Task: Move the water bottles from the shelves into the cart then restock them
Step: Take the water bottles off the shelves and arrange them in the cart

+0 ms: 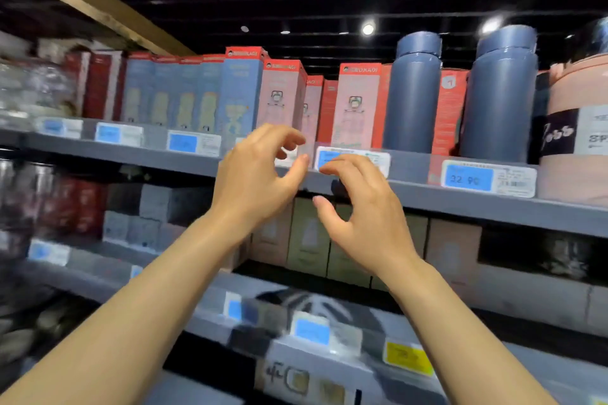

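1. The left hand [253,174] is raised in front of the upper shelf [460,200], fingers loosely curled and spread, holding nothing.
2. The right hand [365,217] is raised just beside it, a little lower, its fingers likewise loosely curved with the thumb apart; it grips nothing. The fingertips of the two hands are near each other but do not touch.
3. Both hands sit in front of the shelf's front edge, near a blue price tag [352,159] partly hidden by the right hand's fingers.
4. The water bottles stand on the upper shelf: two tall dark blue bottles, one [411,95] right of centre and another [500,99] further right, both upright with caps on.
5. Left of them are boxed bottles in a row: a pink box with a red top [357,105], another pink box [279,95] behind the left hand, and blue boxes [184,92] further left.
6. A wide pink container [575,128] stands at the right edge.
7. Another price tag [487,178] reads 32.90.
8. The lower shelf [98,276] carries grey, green and pink boxes, blurred.
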The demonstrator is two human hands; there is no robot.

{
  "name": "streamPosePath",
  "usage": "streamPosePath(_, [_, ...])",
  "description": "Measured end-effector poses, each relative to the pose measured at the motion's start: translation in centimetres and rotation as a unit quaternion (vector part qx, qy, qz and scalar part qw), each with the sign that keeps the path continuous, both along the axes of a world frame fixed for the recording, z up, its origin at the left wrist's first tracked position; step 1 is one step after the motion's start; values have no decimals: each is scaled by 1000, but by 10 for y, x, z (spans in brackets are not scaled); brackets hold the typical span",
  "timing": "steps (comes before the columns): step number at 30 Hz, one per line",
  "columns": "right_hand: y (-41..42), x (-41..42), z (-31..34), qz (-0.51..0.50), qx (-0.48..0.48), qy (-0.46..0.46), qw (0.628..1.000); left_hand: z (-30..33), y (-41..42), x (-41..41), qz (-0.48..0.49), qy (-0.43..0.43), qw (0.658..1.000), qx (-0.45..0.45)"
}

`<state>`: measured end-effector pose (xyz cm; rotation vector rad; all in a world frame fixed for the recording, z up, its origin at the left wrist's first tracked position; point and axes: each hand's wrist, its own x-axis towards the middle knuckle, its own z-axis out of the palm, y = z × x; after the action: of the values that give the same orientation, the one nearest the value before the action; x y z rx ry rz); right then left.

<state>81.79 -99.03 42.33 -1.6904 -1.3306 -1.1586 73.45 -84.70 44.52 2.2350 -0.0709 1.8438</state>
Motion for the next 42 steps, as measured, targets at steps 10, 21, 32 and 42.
streamPosePath(10, [197, -192, -97, 203, -94, 185, 957, -131, 190, -251, 105, 209, 971, -57])
streamPosePath(21, [405, -412, -242, 316, -323, 456, 766, -273, 338, -530, 245, 325, 876, -259])
streamPosePath(32, [552, -513, -345, 326, -392, 570, 644, -351, 416, -656, 343, 342, 786, -385])
streamPosePath(42, [637, -515, -387, 259, -388, 621, 630, -402, 529, -665, 363, 356, 742, -437])
